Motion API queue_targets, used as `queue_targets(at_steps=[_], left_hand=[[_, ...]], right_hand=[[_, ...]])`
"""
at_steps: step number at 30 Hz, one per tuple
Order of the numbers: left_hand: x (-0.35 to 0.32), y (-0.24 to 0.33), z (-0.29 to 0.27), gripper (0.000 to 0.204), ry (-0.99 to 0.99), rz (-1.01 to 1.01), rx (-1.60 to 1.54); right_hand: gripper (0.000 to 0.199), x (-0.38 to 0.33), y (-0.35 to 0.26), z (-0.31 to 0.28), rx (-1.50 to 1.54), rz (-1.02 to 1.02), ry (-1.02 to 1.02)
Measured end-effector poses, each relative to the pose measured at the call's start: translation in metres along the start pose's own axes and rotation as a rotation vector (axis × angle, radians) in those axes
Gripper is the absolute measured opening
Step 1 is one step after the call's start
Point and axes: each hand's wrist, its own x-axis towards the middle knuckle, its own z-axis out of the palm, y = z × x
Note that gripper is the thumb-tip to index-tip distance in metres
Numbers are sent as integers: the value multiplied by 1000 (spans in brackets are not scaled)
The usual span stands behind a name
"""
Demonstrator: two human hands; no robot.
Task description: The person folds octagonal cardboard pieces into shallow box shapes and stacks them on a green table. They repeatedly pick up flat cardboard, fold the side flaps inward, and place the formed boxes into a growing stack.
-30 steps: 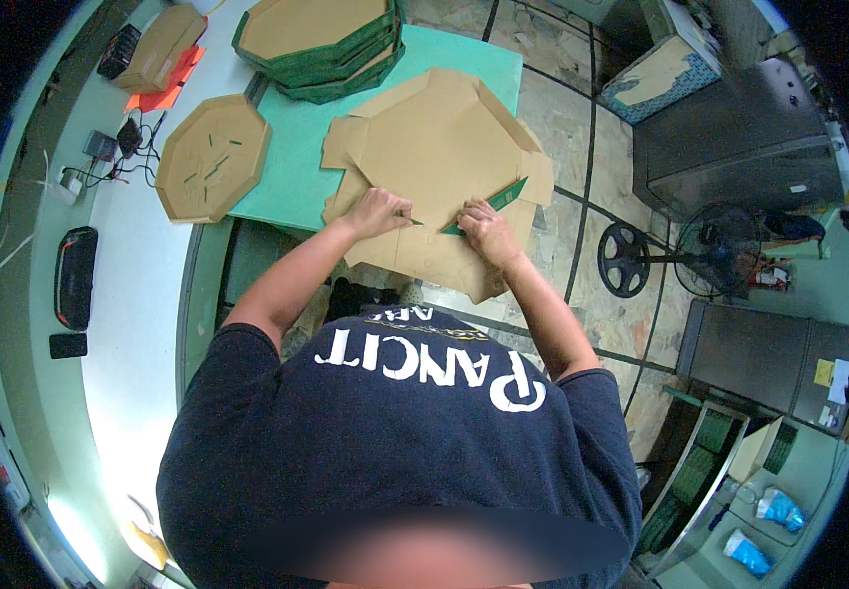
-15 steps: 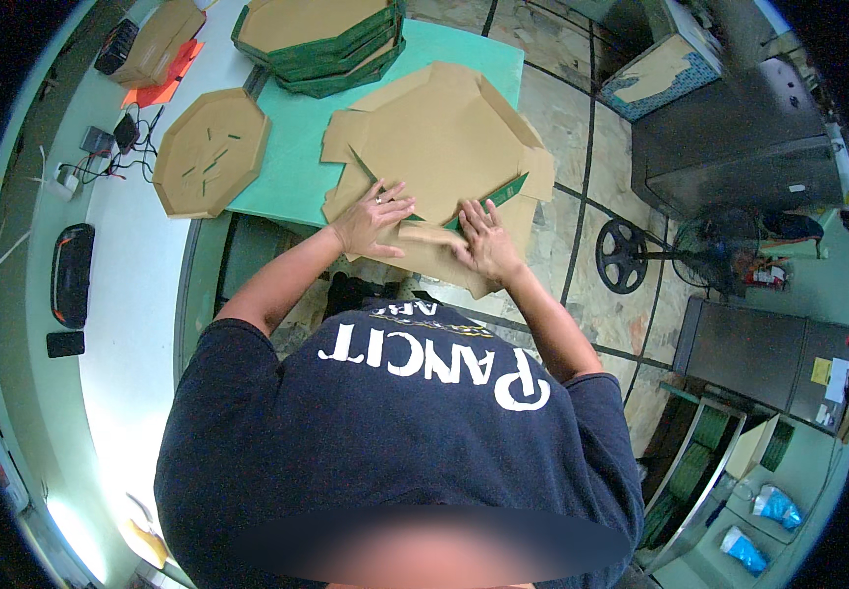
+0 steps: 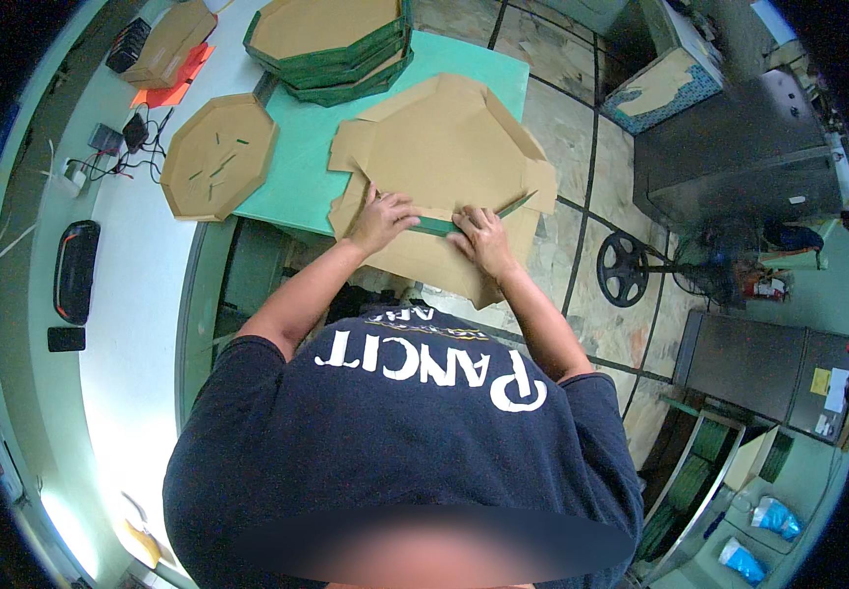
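A partly folded brown cardboard box [image 3: 434, 147] with a green outer face lies on the green table, its near side toward me. Along that side a flap stands folded up, showing a green strip [image 3: 434, 226] between my hands. My left hand [image 3: 382, 222] grips the left end of this flap, fingers bent over it. At the other end my right hand [image 3: 483, 239] pinches the flap near a raised side piece [image 3: 518, 203]. A flat cardboard panel [image 3: 424, 270] reaches from the fold toward my body.
A stack of green-sided octagonal trays [image 3: 331, 59] stands at the table's [image 3: 297, 177] far left. Left of it, another octagonal tray [image 3: 218, 157] holds several small green strips. Chargers with cables [image 3: 135, 137] lie on the white counter. A fan [image 3: 626, 268] stands at the right.
Both hands have gone from lying spread on the cardboard to gripping the near flap. That flap now stands up with its green face showing, and the side pieces have tilted.
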Motion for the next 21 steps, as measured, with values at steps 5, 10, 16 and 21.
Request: queue_targets(at_steps=[5,10,16,21], left_hand=[[-4,6,7,24,-74,104,245],[4,23,-4,19,-267,76,322],[4,63,-22,21,157,111,7],[16,84,-2,23,-35,-796,-1275]], right_hand=[[29,-8,3,6,-102,-100,-128],[16,-10,1,11,-118,-93,-135],[35,-17,-15,-34,-154,47,18],[38,5,-46,-38,-260,57,121]])
